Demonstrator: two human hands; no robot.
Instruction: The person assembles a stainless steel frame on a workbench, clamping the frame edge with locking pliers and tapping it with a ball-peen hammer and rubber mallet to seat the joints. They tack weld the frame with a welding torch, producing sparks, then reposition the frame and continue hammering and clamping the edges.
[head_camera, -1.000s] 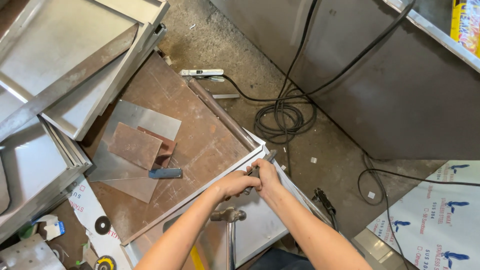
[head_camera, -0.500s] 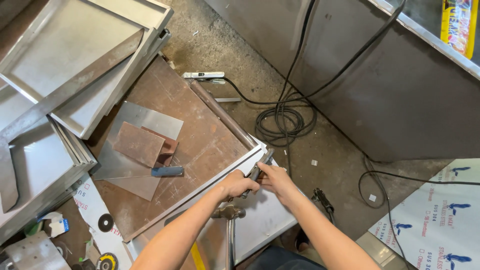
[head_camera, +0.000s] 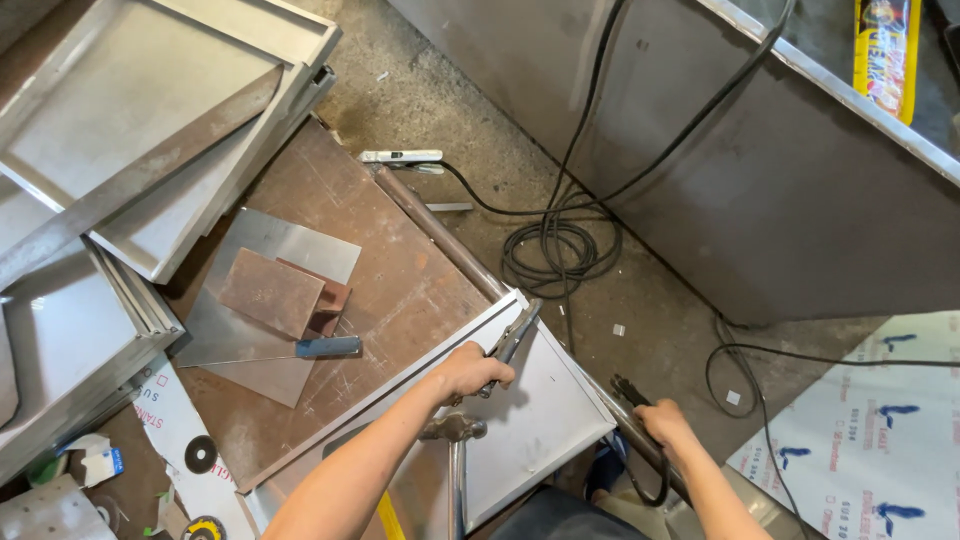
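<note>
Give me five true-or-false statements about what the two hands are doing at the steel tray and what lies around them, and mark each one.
1. The left hand grips the locking pliers clamped at the corner of the steel tray. True.
2. The right hand rests on the same pliers. False: it is off to the side, holding a dark tool at the tray's right edge.
3. A coil of black cable lies on the concrete floor beyond the tray. True.
4. The blue-handled tool lies on the concrete floor. False: it lies on the rusty brown tabletop, by the metal plates.
5. A rusty block sits on a grey metal sheet. True.
</note>
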